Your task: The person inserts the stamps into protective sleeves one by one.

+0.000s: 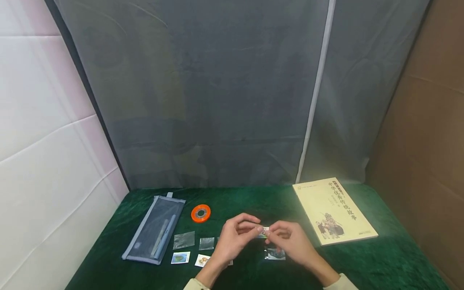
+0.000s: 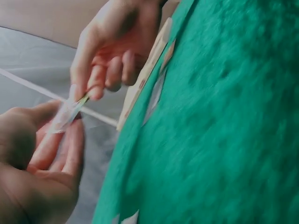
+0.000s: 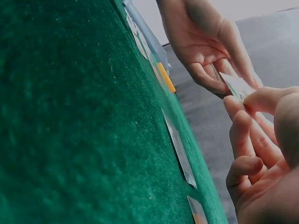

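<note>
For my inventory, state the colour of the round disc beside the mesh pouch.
Orange disc, grey towards the centre; clearest in head view.

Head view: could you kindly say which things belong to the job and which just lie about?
Likely job:
printed white card between left hand and right hand
small clear plastic sleeves
rectangular white-bordered picture cards

Likely lying about:
round orange reel
grey-blue mesh pouch
pale yellow paper book
</note>
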Motion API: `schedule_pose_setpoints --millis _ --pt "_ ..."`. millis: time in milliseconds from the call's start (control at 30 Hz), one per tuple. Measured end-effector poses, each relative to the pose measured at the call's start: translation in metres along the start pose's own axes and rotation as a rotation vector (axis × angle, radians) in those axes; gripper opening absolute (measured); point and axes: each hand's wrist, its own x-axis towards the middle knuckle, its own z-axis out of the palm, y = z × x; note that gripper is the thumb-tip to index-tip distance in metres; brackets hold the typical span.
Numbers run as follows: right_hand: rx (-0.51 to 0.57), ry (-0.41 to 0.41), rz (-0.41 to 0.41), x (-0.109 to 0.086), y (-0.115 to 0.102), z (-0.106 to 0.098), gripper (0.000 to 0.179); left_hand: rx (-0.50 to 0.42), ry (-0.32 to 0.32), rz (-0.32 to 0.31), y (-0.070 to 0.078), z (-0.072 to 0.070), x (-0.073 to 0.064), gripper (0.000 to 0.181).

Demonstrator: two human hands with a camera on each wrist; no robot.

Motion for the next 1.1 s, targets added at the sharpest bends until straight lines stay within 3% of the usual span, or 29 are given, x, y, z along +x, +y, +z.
schedule_pose_setpoints --millis 167,333,533,733,1100 --pt "-0.04 0.007 0.018 0.002 0.0 0.002 0.015 0.128 -0.045 0.013 0.003 -0.014 -0.001 0.027" --pt "-0.179 0.025 -0.016 0.005 0.002 0.012 0.013 0.148 -0.073 -0.006 0.0 -0.021 -0.011 0.024" --pt "-0.286 -0.047 -0.068 0.009 -0.003 0.02 0.009 0.187 -0.117 0.005 -0.008 -0.024 -0.021 0.015" --pt "-0.364 -0.148 -0.079 0.01 -0.003 0.025 0.007 0.351 -0.151 0.08 -0.004 -0.026 -0.025 0.018" --pt "-0.582 -0.144 -0.102 0.014 -0.001 0.031 0.011 0.522 -0.19 0.057 -0.002 -0.024 -0.024 0.019"
